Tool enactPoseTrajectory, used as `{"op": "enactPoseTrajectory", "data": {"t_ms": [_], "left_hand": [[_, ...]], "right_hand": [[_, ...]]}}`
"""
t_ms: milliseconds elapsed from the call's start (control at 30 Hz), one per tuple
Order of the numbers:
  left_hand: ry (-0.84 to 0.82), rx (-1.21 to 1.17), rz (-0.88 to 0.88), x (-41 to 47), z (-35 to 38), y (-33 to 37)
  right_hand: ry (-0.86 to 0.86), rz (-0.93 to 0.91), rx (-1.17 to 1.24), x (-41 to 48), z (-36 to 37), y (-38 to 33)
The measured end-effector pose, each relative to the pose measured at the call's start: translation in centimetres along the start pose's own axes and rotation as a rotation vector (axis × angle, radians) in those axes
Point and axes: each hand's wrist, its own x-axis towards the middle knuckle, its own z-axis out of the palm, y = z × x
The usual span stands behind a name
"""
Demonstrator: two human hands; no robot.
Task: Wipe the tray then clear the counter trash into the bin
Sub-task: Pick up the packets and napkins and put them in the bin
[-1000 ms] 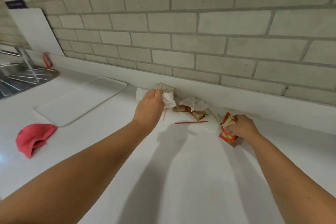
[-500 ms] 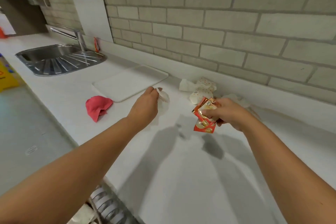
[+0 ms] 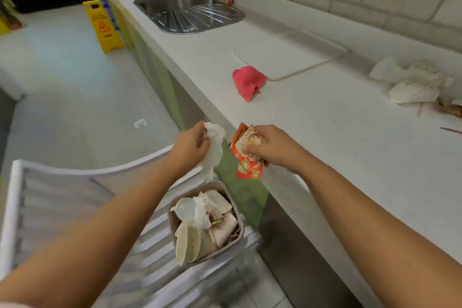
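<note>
Both bare forearms stretched out forward and down, hands near each other but not touching. Left hand [image 3: 190, 149] has its fingers curled round a crumpled tissue [image 3: 214, 144], and right hand [image 3: 272, 150] pinches a red wrapper [image 3: 248, 161], thumb on the front.

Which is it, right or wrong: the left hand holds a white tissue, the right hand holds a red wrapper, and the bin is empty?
Wrong about the bin: the head view shows it full of trash. The left hand holds the white tissue, the right hand the red wrapper.
</note>
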Motion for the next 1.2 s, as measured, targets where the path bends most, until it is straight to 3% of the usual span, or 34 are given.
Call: {"op": "enactPoseTrajectory", "data": {"t_ms": [233,333,633,767,967,1200], "left_hand": [[-0.188,0.025,-0.392,-5.0,4.1,-9.8],[-0.213,0.079,-0.465,-5.8,5.7,-11.6],[-0.160,0.040,-0.483,-5.3,10.4,-12.5],[-0.262,0.156,-0.421,-5.5,11.6,-13.2],[-0.468,0.311,-0.378,-5.6,12.6,-13.6],[-0.584,0.357,-0.383,-5.0,11.9,-14.2]], "right_hand": [[-0.152,0.127,-0.205,2.0,10.3,2.7],[-0.188,0.173,-0.195,2.4,12.8,4.0],[-0.118,0.465,-0.322,2.9,15.2,8.7],[-0.110,0.566,-0.292,2.5,16.7,10.5],[-0.033,0.570,-0.302,2.2,19.3,11.3],[-0.151,0.535,-0.431,2.0,21.1,12.3]]}}
